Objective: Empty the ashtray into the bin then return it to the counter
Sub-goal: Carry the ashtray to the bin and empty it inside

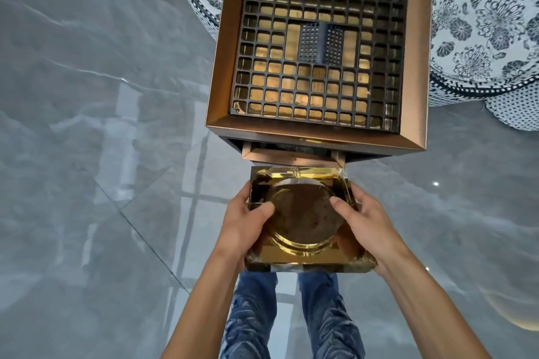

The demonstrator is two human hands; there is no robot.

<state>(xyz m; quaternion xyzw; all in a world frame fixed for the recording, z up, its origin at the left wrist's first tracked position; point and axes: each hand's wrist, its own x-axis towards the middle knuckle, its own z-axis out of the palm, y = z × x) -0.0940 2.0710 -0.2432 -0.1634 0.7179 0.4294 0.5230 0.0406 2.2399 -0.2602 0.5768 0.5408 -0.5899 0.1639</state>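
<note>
The square gold glass ashtray is held level in front of the body, bowl up, above the grey floor. Both hands clamp it: left hand at its nine o'clock edge, right hand at three, thumbs over the rim. The bin, with its grid top and front slot, lies at twelve o'clock, just beyond the ashtray's far edge, equally near either hand.

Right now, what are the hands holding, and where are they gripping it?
Both hands hold the square gold ashtray: the left hand on its left side, the right hand on its right side, thumbs resting over the top edge beside the round bowl.
</note>
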